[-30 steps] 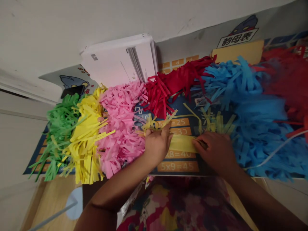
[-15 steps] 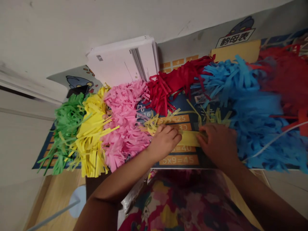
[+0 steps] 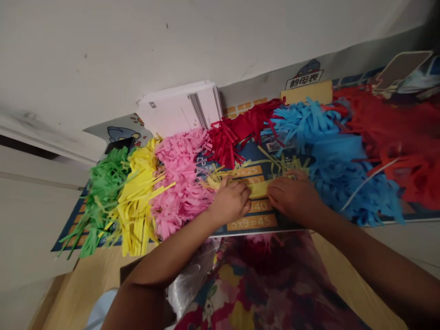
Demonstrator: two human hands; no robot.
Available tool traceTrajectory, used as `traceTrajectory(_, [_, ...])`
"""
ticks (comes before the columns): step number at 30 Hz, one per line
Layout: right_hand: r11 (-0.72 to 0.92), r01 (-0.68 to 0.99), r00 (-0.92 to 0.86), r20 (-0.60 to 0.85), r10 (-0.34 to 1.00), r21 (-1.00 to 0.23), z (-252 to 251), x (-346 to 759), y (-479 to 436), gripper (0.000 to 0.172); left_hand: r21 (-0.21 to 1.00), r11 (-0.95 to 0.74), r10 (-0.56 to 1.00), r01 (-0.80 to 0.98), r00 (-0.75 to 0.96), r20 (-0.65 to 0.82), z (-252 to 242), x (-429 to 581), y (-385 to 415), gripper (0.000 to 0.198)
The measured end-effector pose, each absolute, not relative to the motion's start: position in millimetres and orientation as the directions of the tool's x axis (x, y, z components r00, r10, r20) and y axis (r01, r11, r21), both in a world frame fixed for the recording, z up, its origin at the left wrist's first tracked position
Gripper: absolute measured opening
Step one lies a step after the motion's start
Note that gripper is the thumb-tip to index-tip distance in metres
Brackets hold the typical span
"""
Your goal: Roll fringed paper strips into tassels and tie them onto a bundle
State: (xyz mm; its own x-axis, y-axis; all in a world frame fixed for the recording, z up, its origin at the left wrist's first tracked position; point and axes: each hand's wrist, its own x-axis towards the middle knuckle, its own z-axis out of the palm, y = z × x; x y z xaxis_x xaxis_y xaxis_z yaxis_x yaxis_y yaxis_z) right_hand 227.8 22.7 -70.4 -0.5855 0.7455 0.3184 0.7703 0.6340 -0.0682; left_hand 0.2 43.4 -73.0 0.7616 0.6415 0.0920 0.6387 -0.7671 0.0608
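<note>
- Broadly, the printed mat makes a good flat bed; working against it should keep the paper from buckling.
- Red fringe lies at the far right, more of it showing than in the earlier frame.
- Blue fringe and pink fringe flank the hands, arranged much as before; it seems wise to keep both wrists off them.
- Left hand and right hand are closed, each gripping one end of the strip; fingertips are partly hidden. A light, even hold looks best, since thin paper likely tears.
- Yellow strip sits between them over the mat's sums, a shorter stretch showing than half a second ago. Edges want lining up.
- Yellow strands poke out beyond the left hand; best kept untangled.
</note>
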Motion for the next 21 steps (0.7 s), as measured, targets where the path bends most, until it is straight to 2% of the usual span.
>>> traceTrajectory(2, [0.623, 0.780, -0.575, 0.333, 0.747, -0.051, -68.2, 221.9, 19.9, 0.012, 0.034, -0.764, 0.643, 0.644, 0.757, 0.116, -78.4, -0.2, 46.5, 0.022])
traceTrajectory(6, [0.635, 0.772, -0.597, 0.313, 0.739, -0.029, -76.6, 215.1, 16.2, 0.015, 0.030, -0.761, 0.642, 0.648, 0.747, 0.173, -83.7, -4.4, 46.1, 0.020])
traceTrajectory(9, [0.650, 0.755, -0.604, 0.289, 0.743, -0.093, -89.5, 227.1, 20.0, 0.019, 0.068, -0.763, 0.641, 0.643, 0.739, 0.207, -85.0, -12.5, 41.9, 0.021])
traceTrajectory(13, [0.609, 0.748, -0.531, 0.312, 0.788, -0.265, -101.4, 250.2, 27.1, 0.018, 0.231, -0.721, 0.693, 0.653, 0.678, 0.245, -85.1, -25.7, 42.8, 0.017])
traceTrajectory(17, [0.515, 0.764, -0.471, 0.210, 0.857, -0.390, -103.2, 254.2, 30.2, 0.017, 0.456, -0.579, 0.802, 0.676, 0.572, 0.172, -81.5, -30.0, 52.7, 0.019])
traceTrajectory(21, [0.413, 0.800, -0.368, 0.186, 0.911, -0.436, -105.3, 245.7, 29.4, 0.023, 0.474, -0.495, 0.855, 0.728, 0.505, 0.117, -80.3, -24.7, 57.9, 0.030])
